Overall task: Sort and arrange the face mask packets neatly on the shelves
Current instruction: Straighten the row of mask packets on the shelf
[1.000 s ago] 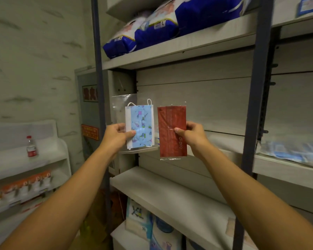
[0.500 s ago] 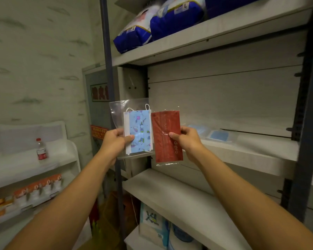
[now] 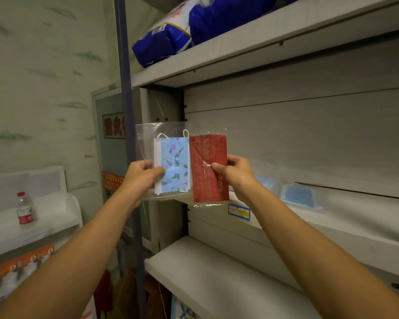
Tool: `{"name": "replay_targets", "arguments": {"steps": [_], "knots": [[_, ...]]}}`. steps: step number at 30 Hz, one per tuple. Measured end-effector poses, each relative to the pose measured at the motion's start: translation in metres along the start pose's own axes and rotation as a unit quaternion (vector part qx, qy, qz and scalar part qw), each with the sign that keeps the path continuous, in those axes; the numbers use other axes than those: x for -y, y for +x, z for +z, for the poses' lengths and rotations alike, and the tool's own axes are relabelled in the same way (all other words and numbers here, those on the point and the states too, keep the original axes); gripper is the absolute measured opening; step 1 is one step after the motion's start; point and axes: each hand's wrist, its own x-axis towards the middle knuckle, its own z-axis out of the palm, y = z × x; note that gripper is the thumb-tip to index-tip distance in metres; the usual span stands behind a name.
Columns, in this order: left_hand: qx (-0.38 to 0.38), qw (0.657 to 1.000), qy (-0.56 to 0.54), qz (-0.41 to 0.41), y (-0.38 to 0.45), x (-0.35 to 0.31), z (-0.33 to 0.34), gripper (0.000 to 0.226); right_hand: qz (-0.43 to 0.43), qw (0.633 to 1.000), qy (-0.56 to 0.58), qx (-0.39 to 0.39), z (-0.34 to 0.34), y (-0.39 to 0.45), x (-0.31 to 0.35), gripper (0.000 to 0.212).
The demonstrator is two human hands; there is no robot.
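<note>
My left hand [image 3: 141, 174] pinches a clear packet with a blue patterned face mask [image 3: 174, 165] by its left edge. My right hand [image 3: 236, 172] pinches a red face mask packet [image 3: 206, 166] by its right edge. Both packets are held upright, side by side, in front of the middle shelf [image 3: 332, 229]. Two blue mask packets [image 3: 298, 195] lie flat on that shelf, to the right of my right hand.
Blue bagged goods [image 3: 194, 26] fill the top shelf. A bare lower shelf [image 3: 205, 272] sits below my hands. A dark upright post [image 3: 127, 134] stands left of the packets. A small bottle [image 3: 24, 211] stands on a white rack at far left.
The view has swung to the left along the shelving. Both hands keep the same hold on their packets, which stay side by side.
</note>
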Motion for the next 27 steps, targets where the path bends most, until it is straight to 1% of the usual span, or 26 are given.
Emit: {"name": "replay_targets", "arguments": {"steps": [3,7,12,16,18,21,25,27], "knots": [[-0.01,1.0,-0.022,0.011,0.026,0.002,0.004,0.019,-0.006,1.0,-0.006,0.005,-0.001,0.022,-0.003,0.024],[-0.016,0.999,-0.045,0.02,0.059,0.003,0.007,0.008,-0.018,1.0,-0.013,-0.005,-0.004,0.05,-0.008,0.026],[0.006,0.999,-0.041,0.024,0.087,0.012,0.014,0.009,-0.03,0.999,-0.028,-0.022,0.002,0.076,-0.015,0.023],[0.017,0.998,-0.047,0.022,0.113,0.024,0.014,0.02,-0.053,0.997,-0.054,-0.029,0.013,0.092,-0.02,0.017],[0.025,0.998,-0.045,0.023,0.129,0.031,0.013,0.022,-0.063,0.995,-0.064,-0.034,0.019,0.102,-0.024,0.015],[0.042,0.997,-0.055,0.029,0.155,0.041,0.012,0.022,-0.075,0.994,-0.063,-0.054,0.028,0.118,-0.03,0.013],[0.066,0.995,-0.07,0.037,0.196,0.047,0.01,0.013,-0.083,0.991,-0.052,-0.094,0.039,0.141,-0.035,0.019],[0.082,0.992,-0.083,0.04,0.218,0.05,0.012,0.013,-0.087,0.988,-0.053,-0.117,0.043,0.154,-0.038,0.019]]}}
